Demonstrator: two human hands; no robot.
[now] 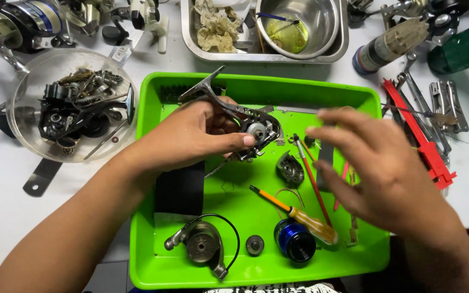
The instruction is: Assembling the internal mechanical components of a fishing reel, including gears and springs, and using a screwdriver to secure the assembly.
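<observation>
Right hand (386,168) is blurry, fingers spread, holding nothing. Left hand (191,135) is clamped on one fishing reel body (248,127), half hidden; one screwdriver (294,212) lies in the green tray (153,163).

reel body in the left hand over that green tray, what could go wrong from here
The left hand holds the reel body open above the green tray, so a small loose part could drop among the bits already lying there. The right hand is blurred, moving low over the orange-handled screwdriver and red tool; it might knock them or the blue spool.
</observation>
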